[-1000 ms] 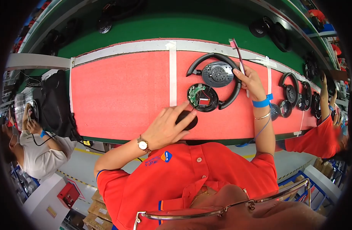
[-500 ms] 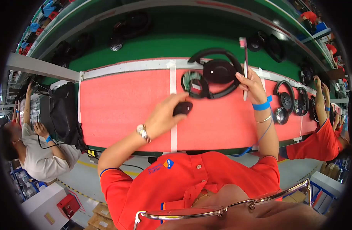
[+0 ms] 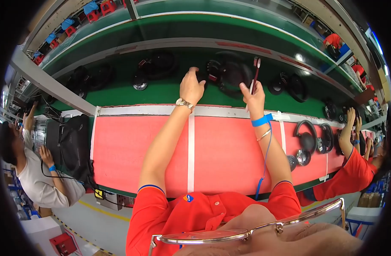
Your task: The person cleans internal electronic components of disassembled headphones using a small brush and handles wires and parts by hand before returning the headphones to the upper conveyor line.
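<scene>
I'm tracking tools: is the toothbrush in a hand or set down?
In a hand: the right hand holds the toothbrush, its bristle end sticking out.

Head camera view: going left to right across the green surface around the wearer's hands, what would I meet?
Headphones with a shiny ear cup, left hand, blurred headphones, right hand holding a toothbrush, another headphone set.

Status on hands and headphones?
Left hand over green surface, grip unclear. Right hand holding toothbrush, at blurred headphones. Other headphones to right; no obstruction visible.

The held headphones [image 3: 235,76] are blurred, their outline seemingly smeared away.
</scene>
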### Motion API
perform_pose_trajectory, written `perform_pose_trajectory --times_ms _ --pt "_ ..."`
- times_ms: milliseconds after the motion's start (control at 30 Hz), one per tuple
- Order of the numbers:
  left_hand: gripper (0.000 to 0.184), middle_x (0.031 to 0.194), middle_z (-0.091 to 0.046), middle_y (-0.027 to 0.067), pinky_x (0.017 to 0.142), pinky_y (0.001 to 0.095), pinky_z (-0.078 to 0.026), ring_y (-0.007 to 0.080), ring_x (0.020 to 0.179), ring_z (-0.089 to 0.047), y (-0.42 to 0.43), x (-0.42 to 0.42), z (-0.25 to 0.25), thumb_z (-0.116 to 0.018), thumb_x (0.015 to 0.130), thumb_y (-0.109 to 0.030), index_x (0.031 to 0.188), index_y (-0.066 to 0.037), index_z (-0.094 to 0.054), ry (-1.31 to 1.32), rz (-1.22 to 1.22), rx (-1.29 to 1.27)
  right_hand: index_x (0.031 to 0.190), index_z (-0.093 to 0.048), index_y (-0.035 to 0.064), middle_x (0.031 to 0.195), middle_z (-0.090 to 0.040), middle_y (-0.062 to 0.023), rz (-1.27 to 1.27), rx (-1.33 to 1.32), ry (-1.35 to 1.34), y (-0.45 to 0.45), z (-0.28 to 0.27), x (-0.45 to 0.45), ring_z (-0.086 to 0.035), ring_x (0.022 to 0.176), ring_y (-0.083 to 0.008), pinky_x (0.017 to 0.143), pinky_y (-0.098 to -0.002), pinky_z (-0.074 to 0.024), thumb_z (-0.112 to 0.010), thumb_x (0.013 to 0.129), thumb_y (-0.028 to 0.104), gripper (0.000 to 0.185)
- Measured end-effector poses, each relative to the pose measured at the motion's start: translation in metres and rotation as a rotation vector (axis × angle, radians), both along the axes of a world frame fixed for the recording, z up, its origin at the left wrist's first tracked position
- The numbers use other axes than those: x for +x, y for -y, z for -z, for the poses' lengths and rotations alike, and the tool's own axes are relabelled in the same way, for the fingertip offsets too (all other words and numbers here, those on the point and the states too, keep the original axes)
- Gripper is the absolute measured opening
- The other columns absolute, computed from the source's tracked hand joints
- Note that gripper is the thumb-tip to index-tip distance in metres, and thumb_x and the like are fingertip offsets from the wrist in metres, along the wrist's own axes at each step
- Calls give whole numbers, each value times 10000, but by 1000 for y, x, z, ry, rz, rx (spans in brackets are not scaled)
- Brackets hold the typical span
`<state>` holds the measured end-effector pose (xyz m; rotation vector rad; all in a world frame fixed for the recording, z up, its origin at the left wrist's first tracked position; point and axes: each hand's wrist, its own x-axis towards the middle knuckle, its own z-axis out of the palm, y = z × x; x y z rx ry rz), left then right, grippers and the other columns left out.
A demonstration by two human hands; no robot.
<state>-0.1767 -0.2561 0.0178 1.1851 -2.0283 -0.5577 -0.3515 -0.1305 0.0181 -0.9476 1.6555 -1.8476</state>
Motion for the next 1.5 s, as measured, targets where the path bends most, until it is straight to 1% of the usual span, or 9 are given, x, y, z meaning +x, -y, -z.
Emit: perform_pose_trajectory --times_ms 200,400,567,767,1067,1133,1267,1400,1500 --pt "452 1125 -627 199 920 368 -473 317 1079 -601 11 -20 19 -727 770 -81 1164 22 -532 -250 18 179 843 -390 111 578 -297 57 -65 41 473 16 29 -21 -275 409 -42 395 -230 -171 -632 917 206 270" --pt "541 1383 -408 189 1013 317 -403 264 1229 -478 -5 -40 23 -469 882 43 1390 93 -288 -986 377 965 848 -409 91 580 -399 3 -46 123 484 20 42 -23 -392 480 -88 420 -234 -266 -596 940 226 248" --pt "667 1495 -218 273 1068 476 -297 430 1282 -321 -28 -51 32 -582 863 -216 1407 51 -304 97 344 60 979 -483 29 723 -523 -42 37 114 508 16 48 -17 -551 616 -147 488 -251 -431 -573 945 192 189" --pt "637 1441 -329 260 996 484 -348 399 1233 -372 -31 -46 41 -620 849 -344 1339 17 -432 139 382 -159 1439 -226 -9 1246 -492 -140 176 -59 329 12 52 -12 -613 1006 -197 645 -278 -530 -531 938 100 596" --pt "849 1497 -274 200 1043 619 -200 489 1342 -232 65 65 3 -716 695 -566 1388 -169 -426 594 -486 -64 1293 -392 1 1202 -489 -102 11 -71 95 5 37 -1 -535 669 -82 534 -205 -392 -467 979 168 363" --pt "866 1498 -280 191 1046 635 -185 518 1331 -224 83 99 24 -739 657 -586 1396 -268 -416 588 -463 -12 1284 -398 0 1216 -483 -108 9 -116 73 9 34 9 -539 676 -82 533 -203 -394 -463 980 164 351" --pt "619 1444 -337 162 1023 541 -322 425 1262 -374 104 122 57 -752 720 -427 1290 -330 -531 349 -189 -138 1268 -410 -2 1248 -472 -107 -5 -135 48 10 34 12 -546 689 -83 526 -198 -391 -454 981 148 327" --pt "413 1313 -422 135 955 489 -395 392 1154 -444 96 110 53 -792 681 -173 1064 -236 -650 158 -224 -165 1255 -421 0 1226 -479 -88 -1 -147 57 7 35 9 -536 672 -74 494 -200 -375 -451 981 136 308" --pt "290 1285 -437 101 933 481 -401 375 1133 -443 93 109 45 -790 653 -97 904 -200 -687 200 -280 -260 1237 -430 14 1031 -549 -60 -7 -166 55 5 23 22 -422 539 -44 406 -185 -273 -444 994 157 282"
